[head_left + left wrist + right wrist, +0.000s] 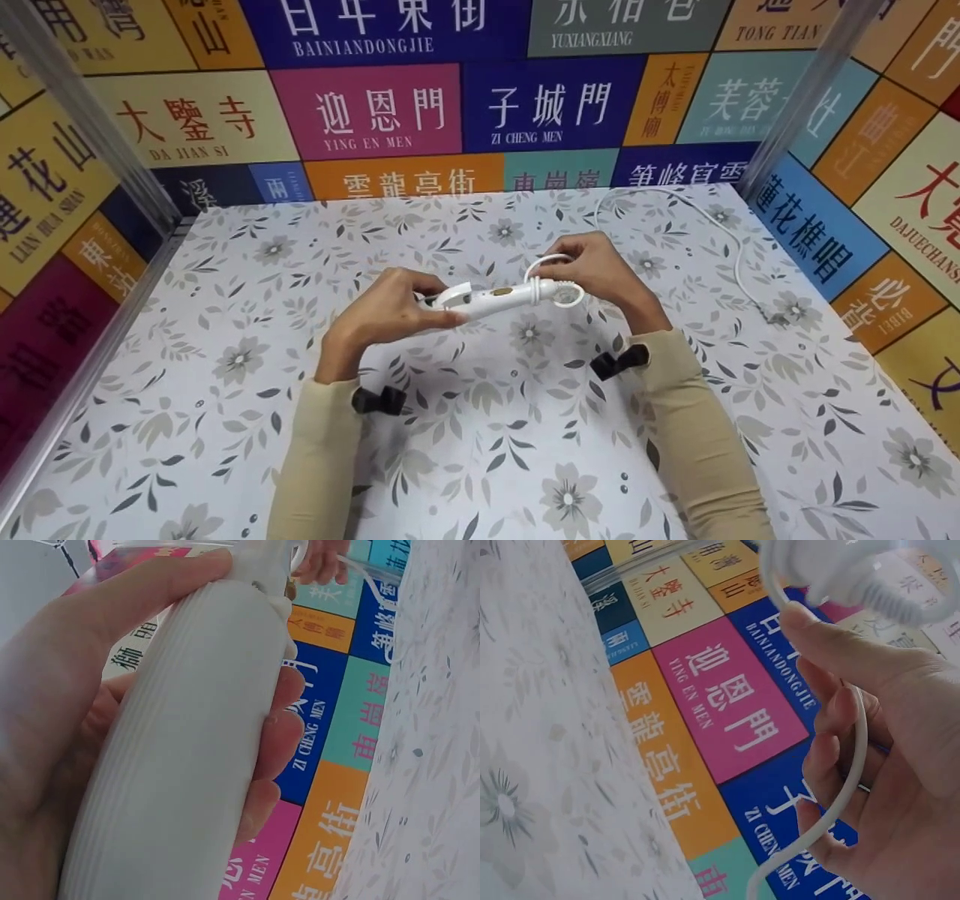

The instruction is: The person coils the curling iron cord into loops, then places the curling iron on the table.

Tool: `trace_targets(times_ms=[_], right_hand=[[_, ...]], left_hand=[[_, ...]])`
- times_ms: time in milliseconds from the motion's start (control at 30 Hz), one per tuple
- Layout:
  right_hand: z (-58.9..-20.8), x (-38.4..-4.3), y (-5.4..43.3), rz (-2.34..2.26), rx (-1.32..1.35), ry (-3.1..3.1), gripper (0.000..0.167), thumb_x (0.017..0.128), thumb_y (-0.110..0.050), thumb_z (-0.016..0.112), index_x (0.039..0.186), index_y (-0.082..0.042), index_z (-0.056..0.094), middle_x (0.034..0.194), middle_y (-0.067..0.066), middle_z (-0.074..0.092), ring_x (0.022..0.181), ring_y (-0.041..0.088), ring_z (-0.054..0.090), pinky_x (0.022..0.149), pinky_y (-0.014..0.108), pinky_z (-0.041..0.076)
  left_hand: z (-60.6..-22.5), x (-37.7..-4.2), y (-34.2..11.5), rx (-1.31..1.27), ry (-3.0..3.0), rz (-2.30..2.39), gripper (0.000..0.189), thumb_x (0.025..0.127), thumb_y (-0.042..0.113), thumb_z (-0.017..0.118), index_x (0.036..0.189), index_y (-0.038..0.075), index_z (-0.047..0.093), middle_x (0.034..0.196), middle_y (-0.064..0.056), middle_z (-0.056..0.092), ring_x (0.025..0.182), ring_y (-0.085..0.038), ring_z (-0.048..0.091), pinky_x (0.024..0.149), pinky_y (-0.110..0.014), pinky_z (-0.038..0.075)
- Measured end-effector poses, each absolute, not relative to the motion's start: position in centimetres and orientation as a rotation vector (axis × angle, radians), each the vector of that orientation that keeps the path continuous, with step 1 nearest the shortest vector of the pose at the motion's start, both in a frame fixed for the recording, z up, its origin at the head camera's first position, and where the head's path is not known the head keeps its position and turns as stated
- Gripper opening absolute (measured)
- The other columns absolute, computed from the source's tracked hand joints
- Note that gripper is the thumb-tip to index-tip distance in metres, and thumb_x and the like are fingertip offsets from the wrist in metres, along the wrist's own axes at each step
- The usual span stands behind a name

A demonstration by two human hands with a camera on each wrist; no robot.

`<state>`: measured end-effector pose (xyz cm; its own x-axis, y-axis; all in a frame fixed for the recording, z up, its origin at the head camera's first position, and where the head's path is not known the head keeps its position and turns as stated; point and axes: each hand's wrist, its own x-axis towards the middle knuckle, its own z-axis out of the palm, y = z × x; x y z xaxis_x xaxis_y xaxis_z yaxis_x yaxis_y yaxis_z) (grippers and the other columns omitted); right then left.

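A white hair styling iron (495,303) with a gold oval button is held above the table in the head view. My left hand (379,311) grips its left end, thumb along the near side; in the left wrist view the fingers wrap behind the smooth, ribbed-edged body (180,727). White power cord (568,295) is coiled around the iron's right end. There my right hand (600,268) pinches the cord between thumb and fingers. In the right wrist view a stretch of cord (855,780) runs down across the curled fingers.
The cord's free length (739,251) arcs over the back right of the table to its plug (777,319). A table (480,465) with a floral cover lies beneath. Colourful lettered panels (367,112) stand at the back and both sides. Black straps (379,400) circle both wrists.
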<state>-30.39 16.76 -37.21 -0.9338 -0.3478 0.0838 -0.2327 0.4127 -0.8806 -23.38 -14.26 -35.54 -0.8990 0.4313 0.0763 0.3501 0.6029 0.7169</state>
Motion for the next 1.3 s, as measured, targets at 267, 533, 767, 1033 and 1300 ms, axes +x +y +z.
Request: trace_targets(times_ms=[267,533,767,1033,1300], right_hand=[[-35.5,-28.9,16.1,-1.489,-0.575,2.627,0.021,0.084,-0.030,0.081,0.093,-0.011,0.078,0.084,-0.002,0.073,0.069,0.011,0.060,0.067,0.025,0.051],[-33.9,-27.0,15.5,-1.371,-0.591,2.758,0.019,0.093,-0.031,0.070,0.095,-0.014,0.080,0.079,0.001,0.067,0.063,0.012,0.049,0.058,0.024,0.041],[-33.0,-25.5,14.6,-1.362,-0.678,2.819,0.024,0.100,-0.030,0.062,0.105,-0.014,0.079,0.083,0.005,0.068,0.063,0.014,0.047,0.053,0.024,0.036],[-33.5,-26.0,14.3,-1.387,-0.883,2.629,0.027,0.104,-0.018,0.054,0.099,-0.005,0.078,0.104,0.012,0.076,0.101,0.023,0.069,0.092,0.040,0.052],[-36.2,-28.9,15.5,-1.353,-1.045,2.369,0.031,0.105,-0.019,0.052,0.108,0.001,0.075,0.113,0.016,0.075,0.119,0.026,0.065,0.106,0.046,0.048]], left_hand=[[-35.6,-23.4,-13.5,0.582,2.782,1.082,0.034,0.078,0.044,0.083,0.098,0.017,0.078,0.084,0.000,0.071,0.068,-0.015,0.056,0.064,-0.030,0.047],[-35.8,-23.7,-13.4,0.462,2.826,1.121,0.037,0.080,0.044,0.081,0.104,0.017,0.078,0.092,-0.002,0.073,0.070,-0.017,0.057,0.065,-0.031,0.047],[-35.5,-23.6,-13.2,0.325,2.971,1.144,0.044,0.084,0.045,0.077,0.115,0.013,0.074,0.093,-0.004,0.073,0.072,-0.020,0.059,0.065,-0.033,0.045],[-35.2,-23.5,-12.9,0.222,3.027,1.305,0.043,0.084,0.045,0.076,0.112,0.014,0.074,0.094,-0.006,0.073,0.071,-0.020,0.060,0.061,-0.032,0.045],[-34.9,-23.4,-13.9,0.222,2.934,1.409,0.039,0.083,0.042,0.078,0.110,0.014,0.074,0.101,-0.009,0.072,0.082,-0.023,0.063,0.068,-0.035,0.050]])
